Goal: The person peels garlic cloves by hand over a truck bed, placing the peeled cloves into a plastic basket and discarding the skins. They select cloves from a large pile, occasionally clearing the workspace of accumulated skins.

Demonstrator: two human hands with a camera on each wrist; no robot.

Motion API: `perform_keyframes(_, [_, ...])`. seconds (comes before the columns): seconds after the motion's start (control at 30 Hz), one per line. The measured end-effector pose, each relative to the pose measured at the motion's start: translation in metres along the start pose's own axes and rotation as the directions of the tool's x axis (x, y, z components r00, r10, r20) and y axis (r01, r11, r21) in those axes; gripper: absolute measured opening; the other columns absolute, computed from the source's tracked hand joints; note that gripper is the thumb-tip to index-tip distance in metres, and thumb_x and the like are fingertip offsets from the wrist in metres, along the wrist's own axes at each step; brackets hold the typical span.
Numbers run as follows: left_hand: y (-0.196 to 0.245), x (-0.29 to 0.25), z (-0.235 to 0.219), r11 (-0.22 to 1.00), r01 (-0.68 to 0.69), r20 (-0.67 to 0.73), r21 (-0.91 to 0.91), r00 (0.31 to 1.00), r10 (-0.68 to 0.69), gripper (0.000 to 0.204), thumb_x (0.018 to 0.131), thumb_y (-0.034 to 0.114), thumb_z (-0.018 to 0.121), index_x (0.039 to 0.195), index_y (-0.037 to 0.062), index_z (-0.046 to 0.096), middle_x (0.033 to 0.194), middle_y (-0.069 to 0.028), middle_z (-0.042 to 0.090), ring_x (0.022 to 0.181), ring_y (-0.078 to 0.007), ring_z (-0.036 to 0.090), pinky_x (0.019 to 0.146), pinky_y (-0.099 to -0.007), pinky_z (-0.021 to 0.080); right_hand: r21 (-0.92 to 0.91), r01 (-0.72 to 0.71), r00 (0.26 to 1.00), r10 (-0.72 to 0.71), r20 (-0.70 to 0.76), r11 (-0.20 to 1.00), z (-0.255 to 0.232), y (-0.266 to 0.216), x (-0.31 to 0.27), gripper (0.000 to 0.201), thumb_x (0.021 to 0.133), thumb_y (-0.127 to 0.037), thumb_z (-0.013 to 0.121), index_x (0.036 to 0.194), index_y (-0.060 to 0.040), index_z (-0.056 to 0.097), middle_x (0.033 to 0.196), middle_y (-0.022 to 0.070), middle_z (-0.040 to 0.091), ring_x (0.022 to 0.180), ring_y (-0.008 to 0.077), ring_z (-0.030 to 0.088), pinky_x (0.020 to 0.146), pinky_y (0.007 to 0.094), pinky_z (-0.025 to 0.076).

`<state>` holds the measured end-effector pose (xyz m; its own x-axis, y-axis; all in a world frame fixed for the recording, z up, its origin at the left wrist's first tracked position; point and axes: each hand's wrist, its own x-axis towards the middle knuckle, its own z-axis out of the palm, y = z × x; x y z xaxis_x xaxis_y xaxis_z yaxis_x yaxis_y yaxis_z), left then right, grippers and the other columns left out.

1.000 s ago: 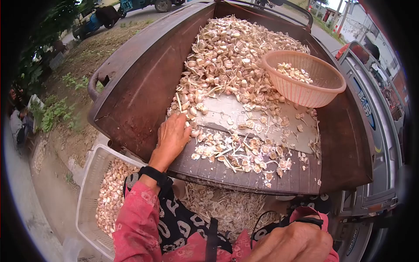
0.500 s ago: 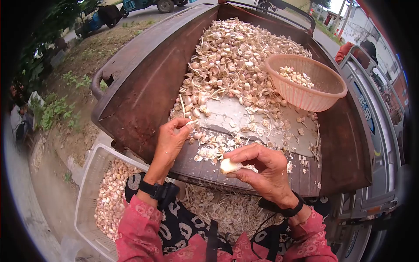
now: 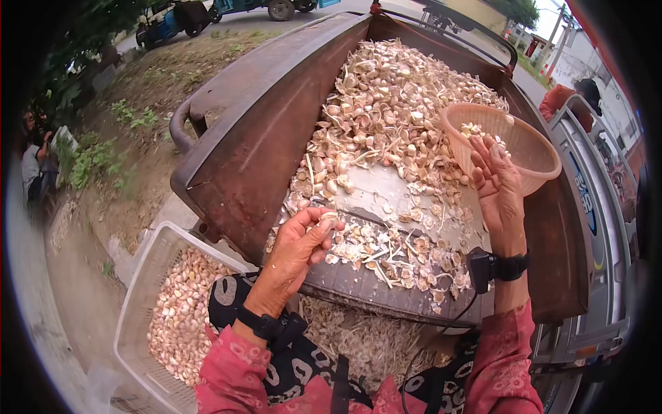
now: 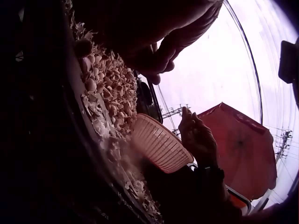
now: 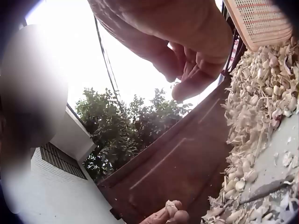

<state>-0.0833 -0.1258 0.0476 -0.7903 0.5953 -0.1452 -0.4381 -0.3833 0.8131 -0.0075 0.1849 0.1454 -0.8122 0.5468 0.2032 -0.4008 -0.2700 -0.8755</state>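
Nearby, garlic heap (image 3: 386,110), pink basket (image 3: 545,169), white crate (image 3: 138,303) below

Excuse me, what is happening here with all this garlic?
A person in pink sleeves is sorting garlic cloves on a rusty truck bed. The left hand pinches a garlic clove at the near edge of the big garlic pile. The right hand is open, fingers straight, at the rim of the pink basket, which holds a few cloves. A white crate of cloves stands below.

Pink patterned sleeves (image 3: 238,376), 2 black wrist straps (image 3: 256,321) with cabled cameras, and a black-and-white patterned apron (image 3: 303,359).
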Motion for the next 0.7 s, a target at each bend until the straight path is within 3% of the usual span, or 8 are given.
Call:
perform_keyframes(0.17, [0.004, -0.014, 0.015, 0.876, -0.12, 0.011, 0.468, 0.992, 0.129, 0.021, 0.096, 0.017, 0.064, 0.11, 0.0021, 0.062, 0.098, -0.0034, 0.066, 0.072, -0.0031, 0.049, 0.058, -0.018, 0.04, -0.481, -0.084, 0.857, 0.31, 0.413, 0.873, 0.064, 0.065, -0.068, 0.033, 0.094, -0.016, 0.066, 0.123, -0.0018, 0.061, 0.108, 0.0091, 0.068, 0.089, 0.011, 0.064, 0.069, 0.0243, 0.055])
perform_keyframes(0.23, [0.005, -0.019, 0.02, 0.65, -0.315, 0.134, 0.691, 0.94, 0.313, 0.023, 0.094, 0.019, 0.066, 0.109, 0.0007, 0.061, 0.099, -0.0046, 0.066, 0.081, -0.0075, 0.055, 0.07, -0.0226, 0.046, -0.502, -0.086, 0.834, 0.338, 0.436, 0.86, 0.075, 0.078, -0.081, 0.025, 0.092, -0.008, 0.067, 0.116, -0.0006, 0.066, 0.107, 0.0096, 0.068, 0.089, 0.0115, 0.065, 0.071, 0.0235, 0.056])
perform_keyframes(0.27, [0.012, -0.026, 0.026, 0.646, -0.255, 0.091, 0.719, 0.957, 0.276, 0.024, 0.091, 0.017, 0.07, 0.106, 0.0008, 0.061, 0.099, -0.0053, 0.067, 0.09, -0.0111, 0.059, 0.081, -0.0257, 0.047, -0.492, -0.032, 0.837, 0.292, 0.462, 0.87, 0.077, 0.081, -0.084, 0.022, 0.091, -0.006, 0.067, 0.112, 0.0003, 0.067, 0.104, 0.0095, 0.068, 0.087, 0.0119, 0.065, 0.07, 0.0235, 0.056])
perform_keyframes(0.4, [0.01, -0.036, 0.03, 0.574, -0.344, 0.12, 0.743, 0.912, 0.392, 0.023, 0.087, 0.014, 0.073, 0.104, 0.0025, 0.062, 0.096, -0.0064, 0.067, 0.089, -0.0113, 0.059, 0.081, -0.0268, 0.047, -0.39, -0.043, 0.859, 0.233, 0.456, 0.92, 0.077, 0.082, -0.095, 0.012, 0.088, -0.002, 0.07, 0.1, -0.0017, 0.073, 0.094, 0.0063, 0.067, 0.075, 0.0084, 0.062, 0.063, 0.0215, 0.053])
perform_keyframes(0.47, [0.016, -0.043, 0.035, 0.557, -0.382, 0.138, 0.738, 0.893, 0.429, 0.02, 0.082, 0.003, 0.072, 0.1, 0.0017, 0.063, 0.09, -0.0075, 0.066, 0.061, -0.013, 0.056, 0.067, -0.0307, 0.05, -0.391, 0.011, 0.87, 0.184, 0.458, 0.92, 0.077, 0.071, -0.104, 0.013, 0.087, -0.002, 0.07, 0.1, -0.0014, 0.072, 0.094, 0.0064, 0.067, 0.076, 0.0089, 0.063, 0.062, 0.0217, 0.053])
perform_keyframes(0.57, [0.029, -0.059, 0.05, 0.447, -0.511, 0.28, 0.734, 0.828, 0.486, 0.025, 0.077, -0.002, 0.074, 0.1, 0.0037, 0.065, 0.09, -0.0062, 0.067, 0.052, -0.0097, 0.049, 0.059, -0.0264, 0.049, -0.345, 0.054, 0.88, 0.119, 0.461, 0.937, 0.079, 0.05, -0.121, 0.017, 0.084, 0.0, 0.072, 0.101, -0.0012, 0.072, 0.096, 0.0084, 0.068, 0.08, 0.0116, 0.066, 0.064, 0.0229, 0.054])
perform_keyframes(0.63, [0.042, -0.074, 0.059, 0.419, -0.541, 0.336, 0.729, 0.816, 0.47, 0.029, 0.073, -0.003, 0.076, 0.101, 0.0029, 0.067, 0.092, -0.0077, 0.067, 0.054, -0.0117, 0.052, 0.054, -0.0229, 0.047, -0.323, 0.213, 0.88, -0.037, 0.474, 0.922, 0.083, 0.035, -0.133, 0.022, 0.081, 0.001, 0.075, 0.102, -0.0009, 0.071, 0.099, 0.0121, 0.07, 0.083, 0.0157, 0.068, 0.067, 0.0249, 0.055])
perform_keyframes(0.7, [0.051, -0.093, 0.069, 0.322, -0.718, 0.496, 0.617, 0.672, 0.55, 0.027, 0.076, -0.002, 0.076, 0.101, 0.0007, 0.067, 0.093, -0.0102, 0.067, 0.059, -0.0134, 0.056, 0.057, -0.0229, 0.048, -0.279, 0.436, 0.749, -0.173, 0.639, 0.856, 0.083, 0.011, -0.144, 0.033, 0.073, 0.004, 0.079, 0.105, -0.0008, 0.072, 0.094, 0.0164, 0.071, 0.078, 0.022, 0.07, 0.066, 0.0292, 0.056])
